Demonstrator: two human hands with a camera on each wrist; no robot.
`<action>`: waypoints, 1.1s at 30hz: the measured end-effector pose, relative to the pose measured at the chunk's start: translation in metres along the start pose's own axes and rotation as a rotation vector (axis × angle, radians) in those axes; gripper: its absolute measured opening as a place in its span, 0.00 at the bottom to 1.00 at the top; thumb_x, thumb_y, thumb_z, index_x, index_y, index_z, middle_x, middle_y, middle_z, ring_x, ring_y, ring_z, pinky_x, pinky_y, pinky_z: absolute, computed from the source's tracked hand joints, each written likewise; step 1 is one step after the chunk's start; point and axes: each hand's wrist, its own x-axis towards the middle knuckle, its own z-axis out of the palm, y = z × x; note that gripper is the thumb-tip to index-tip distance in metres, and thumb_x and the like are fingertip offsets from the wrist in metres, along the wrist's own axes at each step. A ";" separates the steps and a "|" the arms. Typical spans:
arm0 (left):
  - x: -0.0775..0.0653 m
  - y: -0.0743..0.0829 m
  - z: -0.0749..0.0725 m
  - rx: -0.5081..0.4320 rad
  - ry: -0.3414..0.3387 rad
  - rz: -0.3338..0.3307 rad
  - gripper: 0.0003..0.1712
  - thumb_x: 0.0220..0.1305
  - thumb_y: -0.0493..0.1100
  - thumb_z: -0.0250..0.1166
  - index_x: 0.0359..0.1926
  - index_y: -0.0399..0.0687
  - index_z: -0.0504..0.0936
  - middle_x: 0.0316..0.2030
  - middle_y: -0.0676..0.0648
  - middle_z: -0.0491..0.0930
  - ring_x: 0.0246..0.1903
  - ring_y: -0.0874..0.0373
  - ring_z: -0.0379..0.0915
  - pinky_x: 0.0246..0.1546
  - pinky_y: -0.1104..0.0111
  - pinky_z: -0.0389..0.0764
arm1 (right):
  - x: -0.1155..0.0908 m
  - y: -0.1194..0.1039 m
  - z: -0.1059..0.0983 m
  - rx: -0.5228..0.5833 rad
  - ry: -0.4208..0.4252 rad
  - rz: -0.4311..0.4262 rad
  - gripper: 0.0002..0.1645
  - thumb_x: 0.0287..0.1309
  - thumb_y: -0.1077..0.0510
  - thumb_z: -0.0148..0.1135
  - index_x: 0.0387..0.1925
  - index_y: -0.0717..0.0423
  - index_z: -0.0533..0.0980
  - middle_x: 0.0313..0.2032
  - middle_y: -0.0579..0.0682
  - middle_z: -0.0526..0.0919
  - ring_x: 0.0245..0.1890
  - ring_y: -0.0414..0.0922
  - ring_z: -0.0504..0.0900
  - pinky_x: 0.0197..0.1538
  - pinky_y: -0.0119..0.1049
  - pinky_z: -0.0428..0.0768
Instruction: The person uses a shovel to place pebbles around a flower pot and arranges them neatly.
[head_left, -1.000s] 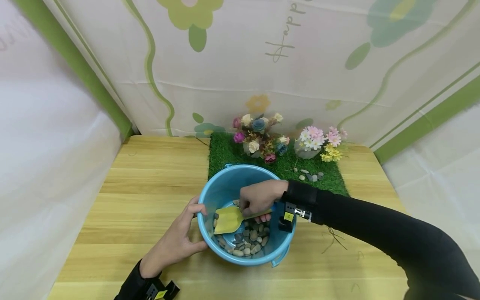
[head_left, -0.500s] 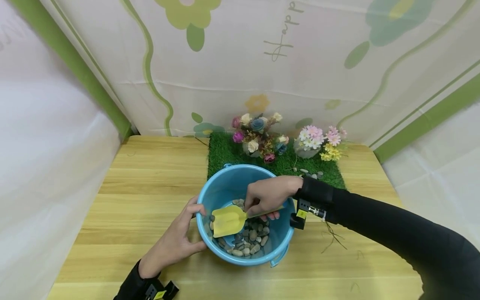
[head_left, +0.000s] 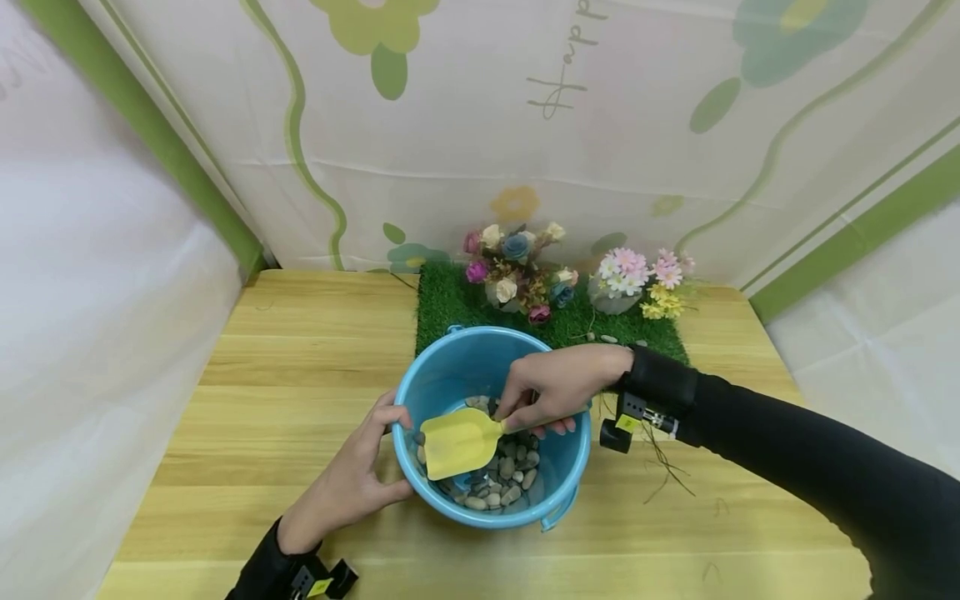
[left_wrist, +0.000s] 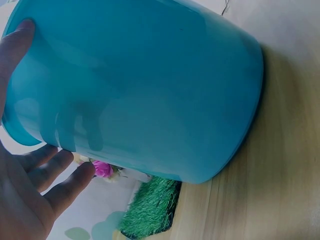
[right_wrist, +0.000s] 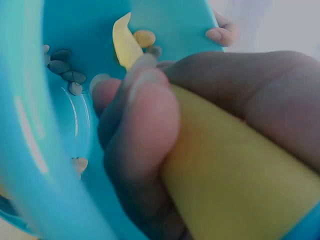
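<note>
A blue bucket (head_left: 551, 492) stands on the wooden table, with grey and tan pebbles (head_left: 517, 467) at its bottom. My left hand (head_left: 360, 475) grips the bucket's left side, a finger hooked over the rim and the thumb against the outer wall. Inside the bucket, my right hand (head_left: 551, 392) holds a yellow toy shovel (head_left: 459, 442) by its handle, fingers wrapped round it in the right wrist view. The shovel's blade points left over the pebbles and hides some of them. A few pebbles (right_wrist: 145, 38) show beside the blade at the wall.
Behind the bucket lies a green artificial grass mat (head_left: 442, 308) bearing a pot of mixed flowers (head_left: 517, 267) and a pot of pink, white and yellow flowers (head_left: 622, 279). Dry stems (head_left: 663, 467) lie on the table (head_left: 285, 358) at the right. A printed curtain (head_left: 450, 142) hangs behind.
My right hand has moved right and slightly away from me with the shovel, whose blade now looks larger over the pebbles. My left hand keeps its place on the bucket.
</note>
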 end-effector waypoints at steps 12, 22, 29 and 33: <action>-0.001 -0.003 0.000 -0.010 -0.005 0.004 0.36 0.55 0.43 0.80 0.53 0.49 0.61 0.73 0.37 0.58 0.66 0.37 0.62 0.55 0.47 0.77 | -0.009 -0.001 -0.002 0.017 0.004 -0.067 0.16 0.78 0.61 0.52 0.58 0.54 0.81 0.27 0.41 0.82 0.17 0.43 0.76 0.25 0.36 0.80; 0.000 -0.003 0.001 -0.021 -0.005 0.011 0.35 0.58 0.48 0.78 0.54 0.48 0.61 0.72 0.34 0.58 0.65 0.33 0.63 0.56 0.46 0.77 | -0.018 0.001 -0.001 0.078 0.002 -0.102 0.19 0.78 0.58 0.52 0.63 0.55 0.78 0.30 0.56 0.83 0.18 0.46 0.76 0.25 0.38 0.81; 0.000 -0.003 0.000 -0.019 -0.005 0.014 0.34 0.59 0.49 0.77 0.53 0.48 0.62 0.70 0.33 0.60 0.63 0.32 0.64 0.55 0.46 0.77 | -0.016 0.003 -0.003 0.087 0.000 -0.116 0.19 0.78 0.60 0.51 0.63 0.57 0.77 0.29 0.54 0.83 0.18 0.47 0.76 0.25 0.39 0.81; 0.002 -0.003 0.000 -0.019 -0.008 0.008 0.33 0.60 0.47 0.77 0.54 0.48 0.62 0.58 0.40 0.69 0.60 0.37 0.66 0.55 0.47 0.77 | -0.013 0.001 -0.006 0.068 0.005 -0.105 0.18 0.77 0.60 0.53 0.62 0.57 0.78 0.28 0.48 0.83 0.17 0.47 0.76 0.24 0.38 0.80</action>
